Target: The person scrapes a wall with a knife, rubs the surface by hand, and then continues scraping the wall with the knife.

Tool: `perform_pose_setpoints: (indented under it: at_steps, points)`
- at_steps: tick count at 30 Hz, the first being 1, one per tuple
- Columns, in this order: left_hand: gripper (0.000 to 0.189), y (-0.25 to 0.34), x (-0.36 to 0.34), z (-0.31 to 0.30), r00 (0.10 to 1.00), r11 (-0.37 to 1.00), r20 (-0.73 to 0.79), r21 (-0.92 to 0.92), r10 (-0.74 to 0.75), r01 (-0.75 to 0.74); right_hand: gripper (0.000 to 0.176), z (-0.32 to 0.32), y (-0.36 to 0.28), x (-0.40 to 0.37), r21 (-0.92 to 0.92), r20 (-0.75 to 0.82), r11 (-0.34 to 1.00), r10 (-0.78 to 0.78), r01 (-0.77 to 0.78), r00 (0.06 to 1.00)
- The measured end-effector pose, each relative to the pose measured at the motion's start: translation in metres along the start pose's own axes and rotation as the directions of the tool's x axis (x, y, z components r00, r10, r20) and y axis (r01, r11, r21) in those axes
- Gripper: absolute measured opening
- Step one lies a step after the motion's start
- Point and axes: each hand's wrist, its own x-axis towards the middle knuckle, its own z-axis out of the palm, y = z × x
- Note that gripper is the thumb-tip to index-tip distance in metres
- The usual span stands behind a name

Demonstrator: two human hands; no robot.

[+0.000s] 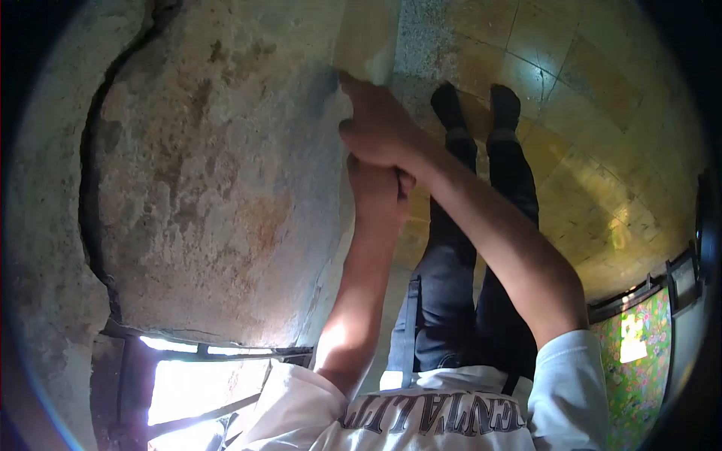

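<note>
My right hand [376,128] reaches across my body to the edge of the stained wall [195,165]. Its index finger stretches up and left toward the lower end of a smooth tan strip [367,41], overlapping it in this view. The thumb stands apart from that finger, and the other fingers are curled in shadow; I cannot tell what they hold. Just below, my left hand [372,177] is partly hidden behind the right one. Its fingertips curl in at the right side, and whatever lies inside them is hidden.
My legs in dark trousers [444,301] stand on a yellowish tiled floor [602,188]. A deep crack [94,150] runs along the wall at left. Bright light enters through a barred window [195,391] at lower left. Green flowered cloth [635,376] hangs at lower right.
</note>
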Motion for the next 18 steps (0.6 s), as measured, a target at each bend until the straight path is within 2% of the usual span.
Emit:
perform_pose_setpoints:
  at_steps: [1, 2, 3, 5, 6, 7, 10, 13, 16, 18]
  points:
    - [0.009, 0.002, -0.008, 0.002, 0.998, 1.0, -0.061, -0.008, -0.01, 0.01, 0.067, 0.005, 0.0, -0.005, 0.038, -0.021, 0.999, -0.016, 0.017, 1.0]
    - [0.009, -0.005, 0.002, -0.006, 0.985, 0.953, 0.015, 0.249, 0.173, -0.171, 0.067, 0.004, 0.004, -0.001, 0.022, -0.018, 1.0, -0.013, 0.014, 1.0]
    - [0.008, -0.01, 0.011, -0.013, 0.939, 0.811, 0.128, 0.475, 0.319, -0.341, 0.067, 0.003, 0.005, 0.003, 0.011, -0.01, 1.0, -0.006, 0.006, 1.0]
    - [0.007, -0.023, 0.008, -0.027, 0.946, 0.8, 0.112, 0.509, 0.305, -0.318, 0.067, 0.007, 0.013, 0.0, 0.01, 0.009, 1.0, -0.007, 0.007, 1.0]
    - [0.006, -0.011, 0.001, -0.007, 0.986, 0.94, -0.013, 0.304, 0.169, -0.157, 0.068, 0.007, 0.02, 0.003, 0.003, 0.013, 0.999, -0.039, 0.038, 0.999]
    - [0.006, -0.004, -0.001, 0.007, 0.996, 0.998, -0.095, 0.057, 0.004, 0.001, 0.068, 0.001, 0.018, 0.007, -0.013, 0.016, 0.997, -0.076, 0.076, 0.997]
    - [0.006, 0.001, -0.004, -0.005, 0.999, 0.997, 0.029, -0.072, 0.041, -0.039, 0.069, 0.003, 0.005, -0.006, -0.01, 0.06, 1.0, 0.02, -0.02, 0.998]
    - [0.025, 0.002, 0.003, -0.014, 0.997, 0.997, 0.021, -0.021, 0.076, -0.075, 0.067, 0.011, 0.009, -0.014, 0.121, 0.041, 0.992, 0.016, -0.021, 0.999]
    - [0.007, 0.001, 0.0, -0.009, 0.999, 0.999, 0.02, -0.038, 0.026, -0.025, 0.065, 0.016, 0.013, -0.003, -0.012, -0.07, 1.0, -0.027, 0.026, 0.997]
    - [0.009, -0.002, 0.004, -0.009, 0.999, 0.999, 0.012, 0.008, 0.047, -0.048, 0.064, 0.015, 0.019, 0.002, 0.001, -0.107, 0.997, -0.077, 0.077, 0.991]
